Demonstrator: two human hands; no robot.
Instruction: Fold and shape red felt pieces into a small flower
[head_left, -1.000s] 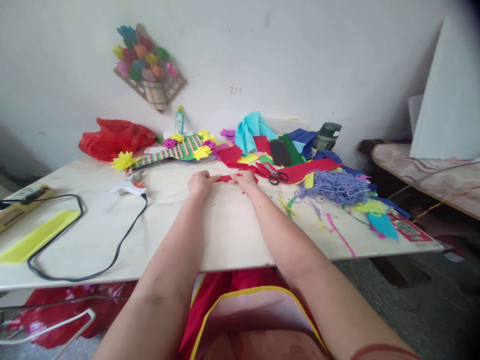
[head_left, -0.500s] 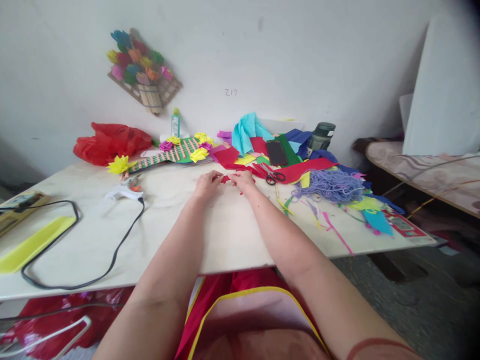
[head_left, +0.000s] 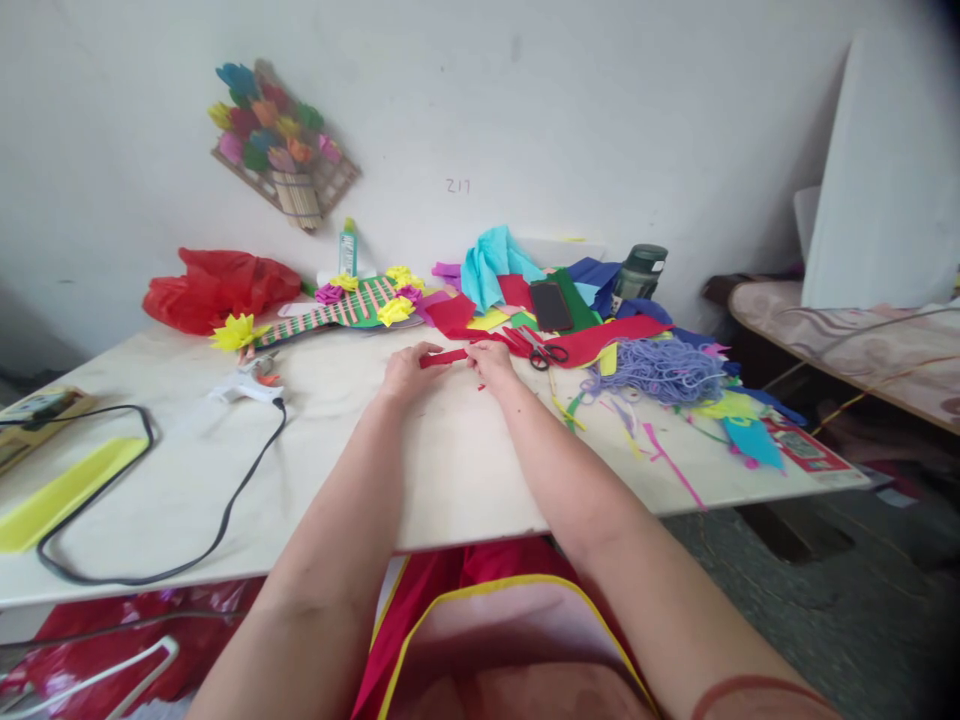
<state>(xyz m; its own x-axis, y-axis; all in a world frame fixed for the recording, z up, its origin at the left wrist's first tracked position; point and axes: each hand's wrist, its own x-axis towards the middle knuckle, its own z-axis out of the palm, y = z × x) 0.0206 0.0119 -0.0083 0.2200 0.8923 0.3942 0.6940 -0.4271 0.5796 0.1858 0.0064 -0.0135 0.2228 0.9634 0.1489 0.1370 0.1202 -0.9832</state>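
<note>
A narrow red strip (head_left: pixel 448 357), paper or cloth, stretches between my two hands just above the table. My left hand (head_left: pixel 409 372) pinches its left end, and my right hand (head_left: pixel 489 362) has fingers closed on the other end. Small red scraps lie on the table by my right wrist. Just right of that hand are dark-handled scissors (head_left: pixel 546 355) and a longer red piece (head_left: pixel 607 338). Which material the strip is made of I cannot tell.
A white glue gun (head_left: pixel 251 382) with a black cord lies to the left. Behind stands a guitar-shaped decoration (head_left: pixel 337 318) with paper flowers. Blue-purple yarn (head_left: pixel 660 370), a phone (head_left: pixel 551 305), colored sheets and a dark bottle (head_left: pixel 642 272) crowd the right. A red bag (head_left: pixel 221 290) sits back left.
My hands have drawn slightly apart, and the red piece that was bunched between them is now stretched straight. The camera view has shifted a little.
</note>
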